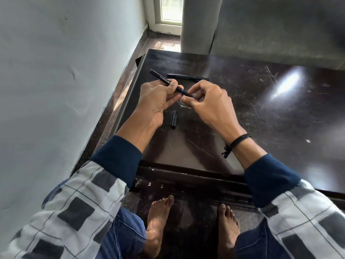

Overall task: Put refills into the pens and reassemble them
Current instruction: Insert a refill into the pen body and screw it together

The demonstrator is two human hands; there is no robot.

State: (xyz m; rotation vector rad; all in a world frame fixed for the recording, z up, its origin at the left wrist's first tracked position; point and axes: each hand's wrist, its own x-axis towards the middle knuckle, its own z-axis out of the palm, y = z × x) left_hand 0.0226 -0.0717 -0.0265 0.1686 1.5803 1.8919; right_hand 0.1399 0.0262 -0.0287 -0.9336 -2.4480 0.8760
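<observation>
Both hands are raised just above the dark, scratched surface (270, 116), working on one black pen barrel (162, 78) that bears white lettering. The left hand (158, 99) grips the barrel around its middle with curled fingers, so that the back end sticks up and away toward the far left. The right hand (207, 102) pinches the barrel's front end between thumb and fingertips, where a dark blue section shows; what exactly sits between those fingertips is too small to tell. The barrel slants from the upper left down to the right, bridging the two hands. On the surface just below the hands lies a short black pen cap (173, 120), lengthwise toward the person and touching neither hand. Beyond the hands a second dark pen (186, 76) lies flat on the surface, running left to right. A black cord bracelet (236, 142) circles the right wrist. Bare feet (158, 223) stand on the floor under the near edge, a pale wall (56, 71) runs along the left, and a grey sofa (280, 30) stands behind the surface.
</observation>
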